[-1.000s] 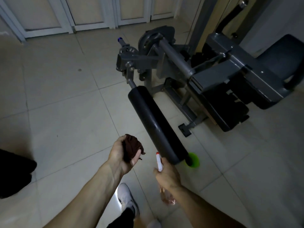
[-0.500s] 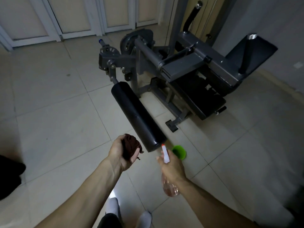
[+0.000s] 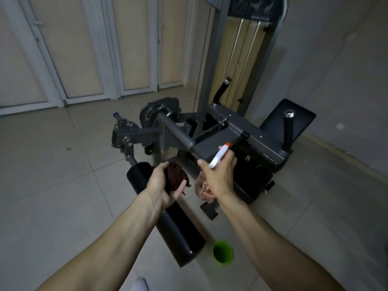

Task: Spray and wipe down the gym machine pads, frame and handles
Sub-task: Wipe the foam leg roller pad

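In front of the machine (image 3: 163, 122), just above the roller (image 3: 178, 234): gripping a bunched cloth (image 3: 175, 179) in the left hand (image 3: 161, 185), fingers curled round it. Gripping the bottle (image 3: 202, 189) in the right hand (image 3: 218, 175), fingers wrapped round its neck, nozzle (image 3: 220, 154) aimed up and away at the frame (image 3: 262, 139). Cannot tell whether a finger sits on the trigger. Probably about to spray the frame; no wet patch to be made out in this dim light.

Possible trouble from here:

Could send mist past the frame from this far back and wet the floor (image 3: 63, 185), leaving a slick patch underfoot. Could skip the seat (image 3: 252, 178), sunk in deep shadow below the frame, or the two handles (image 3: 288, 131) (image 3: 220, 91) farther back. Could kick over the green cup (image 3: 223, 253), standing on the floor just beside the roller's near end, when stepping round. Could nudge the roller with the left forearm crossing over it and set it swinging. Could lose the cloth, bunched loosely with a corner hanging free below the fingers.
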`<control>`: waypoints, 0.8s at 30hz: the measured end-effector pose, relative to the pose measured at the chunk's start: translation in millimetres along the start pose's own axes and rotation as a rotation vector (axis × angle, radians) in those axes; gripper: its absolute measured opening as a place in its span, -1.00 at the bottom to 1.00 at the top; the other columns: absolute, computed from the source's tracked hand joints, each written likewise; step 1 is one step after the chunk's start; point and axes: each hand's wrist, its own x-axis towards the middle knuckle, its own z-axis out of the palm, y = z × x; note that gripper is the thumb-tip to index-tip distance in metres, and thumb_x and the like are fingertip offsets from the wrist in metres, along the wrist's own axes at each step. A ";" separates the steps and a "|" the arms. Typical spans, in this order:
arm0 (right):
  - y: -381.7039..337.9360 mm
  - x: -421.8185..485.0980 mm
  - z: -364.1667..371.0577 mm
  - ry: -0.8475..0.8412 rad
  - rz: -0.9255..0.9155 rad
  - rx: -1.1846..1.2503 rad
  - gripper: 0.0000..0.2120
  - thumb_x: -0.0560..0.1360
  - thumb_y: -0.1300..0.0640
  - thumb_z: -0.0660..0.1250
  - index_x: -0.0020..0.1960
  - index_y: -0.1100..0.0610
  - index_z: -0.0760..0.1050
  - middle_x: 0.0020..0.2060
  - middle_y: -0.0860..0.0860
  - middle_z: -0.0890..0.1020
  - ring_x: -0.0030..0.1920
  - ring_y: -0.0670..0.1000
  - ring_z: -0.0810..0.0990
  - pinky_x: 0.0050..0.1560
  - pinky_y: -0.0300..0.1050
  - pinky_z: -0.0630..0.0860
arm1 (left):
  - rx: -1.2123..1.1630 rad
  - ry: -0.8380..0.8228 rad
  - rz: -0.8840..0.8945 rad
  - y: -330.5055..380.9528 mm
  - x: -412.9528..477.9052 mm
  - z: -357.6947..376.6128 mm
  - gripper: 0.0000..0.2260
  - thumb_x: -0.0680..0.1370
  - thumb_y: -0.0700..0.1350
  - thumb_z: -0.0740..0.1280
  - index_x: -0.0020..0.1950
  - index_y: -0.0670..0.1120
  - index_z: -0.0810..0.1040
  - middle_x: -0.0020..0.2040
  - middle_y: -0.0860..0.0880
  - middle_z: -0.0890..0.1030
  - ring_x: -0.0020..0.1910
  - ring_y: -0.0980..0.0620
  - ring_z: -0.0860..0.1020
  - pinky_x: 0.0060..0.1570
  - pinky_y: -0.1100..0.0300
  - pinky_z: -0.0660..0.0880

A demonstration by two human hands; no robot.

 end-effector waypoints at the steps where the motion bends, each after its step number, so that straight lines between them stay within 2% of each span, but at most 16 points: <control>1: -5.9 21.0 3.5 0.029 -0.007 0.001 -0.26 0.44 0.07 0.59 0.47 0.06 0.25 0.28 0.01 0.29 0.13 -0.02 0.48 -0.05 -0.33 0.41 | 0.010 -0.021 -0.014 9.2 7.8 8.3 -0.61 0.55 0.14 0.38 0.22 -0.11 0.64 0.09 -0.15 0.69 0.17 -0.14 0.67 -0.31 0.08 0.68; 3: -17.4 63.5 12.8 0.097 -0.022 -0.003 -0.30 0.44 0.13 0.60 0.42 0.07 0.27 0.28 0.03 0.31 0.16 0.01 0.51 -0.07 -0.42 0.41 | 0.030 -0.061 -0.041 28.0 26.8 20.9 -0.61 0.57 0.15 0.37 0.22 -0.12 0.63 0.04 -0.16 0.69 0.14 -0.13 0.67 -0.28 0.08 0.66; 6: -24.4 116.8 28.0 0.180 -0.027 -0.012 -0.27 0.43 0.12 0.61 0.44 0.07 0.27 0.34 0.05 0.32 0.25 0.06 0.51 0.10 -0.16 0.53 | 0.078 -0.056 -0.081 46.1 62.2 23.5 -0.61 0.57 0.16 0.36 0.20 -0.12 0.64 0.00 -0.17 0.70 -0.02 -0.11 0.68 -0.32 0.10 0.67; 9: -22.9 157.7 47.3 0.244 -0.025 -0.060 -0.28 0.44 0.08 0.61 0.43 0.10 0.27 0.34 0.07 0.32 0.28 0.08 0.48 0.12 -0.11 0.47 | 0.100 -0.033 -0.136 66.3 101.7 19.3 -0.63 0.58 0.18 0.35 0.14 -0.09 0.65 0.12 -0.13 0.68 0.09 -0.09 0.65 -0.24 0.10 0.66; 13: -10.8 178.6 58.6 0.309 -0.002 -0.071 -0.22 0.41 0.01 0.62 0.48 0.04 0.27 0.35 0.01 0.36 0.29 0.02 0.47 0.30 0.12 0.54 | 0.073 -0.043 -0.199 84.0 132.3 12.4 -0.69 0.63 0.15 0.28 -0.05 -0.08 0.60 -0.06 -0.09 0.61 0.01 -0.01 0.60 -0.06 0.10 0.56; 15: -6.8 175.9 56.3 0.275 0.025 -0.029 -0.05 0.38 -0.01 0.64 0.59 -0.07 0.16 0.43 -0.06 0.33 0.32 -0.05 0.48 0.27 0.04 0.57 | 0.057 -0.033 -0.237 85.1 148.1 8.4 -0.68 0.64 0.11 0.28 -0.12 -0.10 0.58 -0.17 -0.07 0.61 -0.08 0.01 0.59 -0.05 0.11 0.53; 17: -6.7 161.3 52.1 0.193 0.074 0.040 0.18 0.37 0.06 0.66 0.68 -0.17 -0.10 0.58 -0.15 0.16 0.31 -0.25 0.45 0.19 -0.24 0.55 | 0.071 -0.031 -0.266 82.8 166.4 4.2 -0.70 0.63 0.09 0.29 -0.15 -0.10 0.58 -0.23 -0.06 0.62 -0.14 0.01 0.61 -0.11 0.10 0.56; 19: 2.9 143.8 51.9 0.143 0.121 0.016 0.29 0.37 0.06 0.67 0.67 -0.16 -0.27 0.63 -0.23 -0.02 0.48 -0.25 0.30 0.39 -0.17 0.43 | 0.088 -0.031 -0.284 77.6 182.7 -0.1 -0.69 0.62 0.09 0.28 -0.20 -0.08 0.54 -0.30 -0.05 0.59 -0.25 0.00 0.63 -0.24 0.13 0.61; 20: 10.8 132.2 52.3 0.165 0.124 -0.033 0.27 0.37 0.05 0.66 0.68 -0.11 -0.25 0.64 -0.20 -0.04 0.57 -0.17 0.18 0.50 -0.15 0.31 | 0.096 -0.024 -0.295 75.1 189.5 -3.5 -0.67 0.63 0.09 0.28 -0.25 -0.08 0.53 -0.35 -0.04 0.58 -0.31 0.00 0.63 -0.30 0.15 0.61; 21: 22.3 118.8 54.4 0.224 0.100 -0.070 0.18 0.40 0.08 0.64 0.70 -0.01 -0.14 0.63 -0.12 0.03 0.59 -0.11 0.15 0.54 -0.19 0.26 | 0.094 -0.011 -0.311 72.5 195.1 -7.5 -0.65 0.63 0.09 0.26 -0.26 -0.09 0.53 -0.34 -0.05 0.58 -0.32 0.00 0.63 -0.34 0.15 0.62; 22: 30.7 104.4 56.7 0.302 0.027 -0.084 0.00 0.43 0.16 0.60 0.66 0.09 0.05 0.58 0.00 0.19 0.55 -0.06 0.25 0.49 -0.26 0.32 | 0.085 -0.007 -0.321 71.9 197.1 -8.4 -0.65 0.64 0.10 0.25 -0.22 -0.10 0.56 -0.29 -0.06 0.60 -0.27 -0.01 0.63 -0.33 0.14 0.62; 23: 42.9 88.7 63.4 0.355 -0.046 -0.091 -0.23 0.44 0.24 0.54 0.55 0.14 0.26 0.44 0.08 0.35 0.44 -0.01 0.39 0.35 -0.34 0.41 | 0.067 0.004 -0.324 70.0 200.8 -11.7 -0.66 0.65 0.11 0.25 -0.14 -0.11 0.58 -0.21 -0.08 0.62 -0.19 -0.03 0.64 -0.28 0.10 0.63; 24: 50.1 75.1 72.7 0.352 -0.084 -0.100 -0.43 0.45 0.29 0.49 0.40 0.10 0.40 0.29 0.07 0.46 0.29 -0.02 0.49 0.21 -0.36 0.46 | 0.058 0.016 -0.312 69.4 202.3 -12.7 -0.68 0.66 0.11 0.25 -0.08 -0.10 0.60 -0.14 -0.09 0.63 -0.12 -0.04 0.63 -0.21 0.05 0.62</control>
